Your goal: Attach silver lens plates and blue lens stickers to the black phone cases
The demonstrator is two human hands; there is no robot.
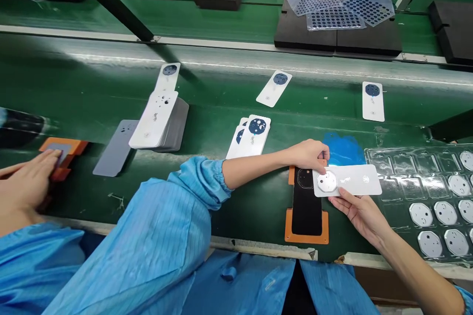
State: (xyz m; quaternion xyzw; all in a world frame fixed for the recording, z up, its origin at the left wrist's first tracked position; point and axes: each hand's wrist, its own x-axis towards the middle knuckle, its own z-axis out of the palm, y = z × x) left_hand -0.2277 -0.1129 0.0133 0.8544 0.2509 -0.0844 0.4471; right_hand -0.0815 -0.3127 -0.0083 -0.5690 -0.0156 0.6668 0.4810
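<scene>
My right hand (pixel 360 214) holds a white phone back cover (pixel 356 179) from below, its fingers closed on the near edge. The cover lies sideways above an orange fixture (pixel 306 234) with a black insert. A round silver camera plate (pixel 327 182) sits at the cover's left end. My left hand (pixel 308 155) reaches across in a blue sleeve, and its fingers curl down onto the cover's top edge by that plate.
A clear tray (pixel 406 167) of round silver plates lies at the right, with a blue film (pixel 343 150) behind the cover. White covers (pixel 274 87) lie on the green belt and a stack (pixel 158 123) stands left. Another person's hand (pixel 25 182) rests on an orange fixture (pixel 74 146).
</scene>
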